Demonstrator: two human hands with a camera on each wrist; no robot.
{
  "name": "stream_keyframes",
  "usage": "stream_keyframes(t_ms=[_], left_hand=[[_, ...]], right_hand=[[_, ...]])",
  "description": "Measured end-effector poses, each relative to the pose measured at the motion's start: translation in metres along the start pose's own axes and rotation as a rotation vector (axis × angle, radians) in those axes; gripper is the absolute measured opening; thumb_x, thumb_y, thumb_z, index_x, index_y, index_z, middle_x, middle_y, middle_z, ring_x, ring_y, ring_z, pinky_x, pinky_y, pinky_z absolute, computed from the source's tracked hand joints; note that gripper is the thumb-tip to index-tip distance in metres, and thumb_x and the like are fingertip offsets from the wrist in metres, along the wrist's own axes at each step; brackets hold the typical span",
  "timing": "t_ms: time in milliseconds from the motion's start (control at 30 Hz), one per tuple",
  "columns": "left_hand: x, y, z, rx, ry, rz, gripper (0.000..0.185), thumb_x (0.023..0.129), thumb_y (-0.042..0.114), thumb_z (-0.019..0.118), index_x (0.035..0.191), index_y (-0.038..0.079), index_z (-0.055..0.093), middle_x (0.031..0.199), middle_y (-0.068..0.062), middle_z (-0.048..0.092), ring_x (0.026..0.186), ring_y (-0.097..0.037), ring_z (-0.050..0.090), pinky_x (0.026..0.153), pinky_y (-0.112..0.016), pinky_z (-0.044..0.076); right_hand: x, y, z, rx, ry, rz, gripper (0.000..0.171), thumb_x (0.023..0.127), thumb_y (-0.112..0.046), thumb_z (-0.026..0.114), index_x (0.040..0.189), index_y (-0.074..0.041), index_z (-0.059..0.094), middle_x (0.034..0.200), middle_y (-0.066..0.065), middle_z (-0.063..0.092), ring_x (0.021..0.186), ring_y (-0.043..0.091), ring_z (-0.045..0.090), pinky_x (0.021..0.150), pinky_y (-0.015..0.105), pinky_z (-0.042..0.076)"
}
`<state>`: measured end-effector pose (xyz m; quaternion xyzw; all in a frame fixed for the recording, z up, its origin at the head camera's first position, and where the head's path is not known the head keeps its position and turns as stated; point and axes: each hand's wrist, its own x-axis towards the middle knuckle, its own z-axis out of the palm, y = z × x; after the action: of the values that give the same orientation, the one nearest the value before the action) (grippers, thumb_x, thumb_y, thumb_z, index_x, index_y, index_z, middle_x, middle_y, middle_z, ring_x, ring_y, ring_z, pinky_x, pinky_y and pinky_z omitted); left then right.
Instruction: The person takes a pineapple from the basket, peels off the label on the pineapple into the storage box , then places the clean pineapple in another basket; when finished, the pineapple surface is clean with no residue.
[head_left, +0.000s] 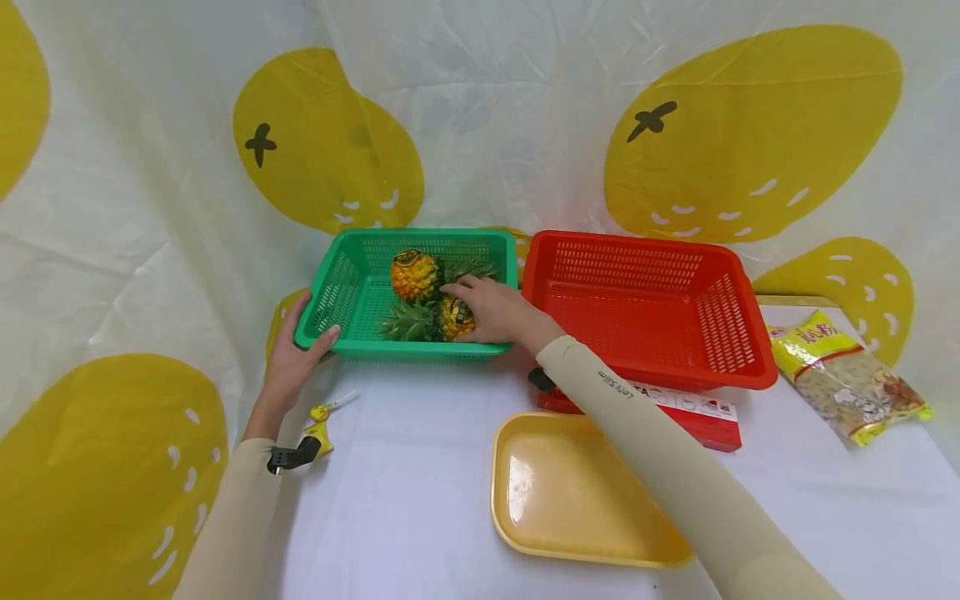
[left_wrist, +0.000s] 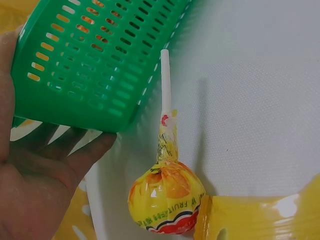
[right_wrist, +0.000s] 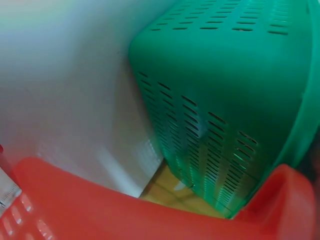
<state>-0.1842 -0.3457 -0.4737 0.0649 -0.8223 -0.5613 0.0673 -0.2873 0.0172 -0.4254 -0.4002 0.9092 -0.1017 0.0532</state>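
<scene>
The near pineapple (head_left: 454,317) lies in the green basket (head_left: 352,293) beside a second pineapple (head_left: 415,275). The right hand (head_left: 491,310) curls over it, fingers wrapping the fruit; the left hand (head_left: 291,358) clasps the basket's corner. A firm, full-fingered grip with the basket steadied would serve best

Head high; wrists close (green basket (head_left: 352,292) shared)
</scene>
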Motion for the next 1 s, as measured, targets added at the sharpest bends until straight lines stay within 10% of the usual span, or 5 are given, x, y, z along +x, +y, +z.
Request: stream_keyframes(t_ms=[200, 667, 1000], left_hand=[[-0.01, 0.026, 0.002, -0.097, -0.043, -0.015, 0.091, 0.1, 0.028, 0.076, 0.171, 0.022, 0.019, 0.167, -0.017, 0.025, 0.14, -0.036, 0.038, 0.101, -0.034, 0.052], [0.002, 0.007, 0.006, -0.073, -0.029, -0.026, 0.091, 0.1, 0.032, 0.077, 0.171, 0.03, 0.019, 0.169, -0.012, 0.025, 0.141, -0.034, 0.036, 0.09, -0.017, 0.05], [0.006, -0.01, 0.006, -0.091, 0.001, -0.03, 0.085, 0.1, 0.033, 0.076, 0.168, 0.042, 0.025, 0.166, -0.011, 0.027, 0.132, -0.03, 0.042, 0.088, -0.027, 0.057]], right_hand=[[0.002, -0.001, -0.003, 0.001, -0.043, 0.022, 0.092, 0.09, -0.049, 0.084, 0.164, -0.019, 0.038, 0.156, 0.014, 0.043, 0.13, 0.032, 0.054, 0.093, 0.045, 0.056], [0.003, 0.001, -0.001, -0.024, -0.077, 0.072, 0.094, 0.088, -0.049, 0.085, 0.163, -0.016, 0.038, 0.153, 0.013, 0.044, 0.125, 0.031, 0.056, 0.091, 0.043, 0.056], [0.0, -0.003, -0.005, 0.018, -0.059, 0.039, 0.086, 0.088, -0.048, 0.086, 0.156, -0.015, 0.044, 0.146, 0.012, 0.045, 0.115, 0.029, 0.054, 0.085, 0.041, 0.056]])
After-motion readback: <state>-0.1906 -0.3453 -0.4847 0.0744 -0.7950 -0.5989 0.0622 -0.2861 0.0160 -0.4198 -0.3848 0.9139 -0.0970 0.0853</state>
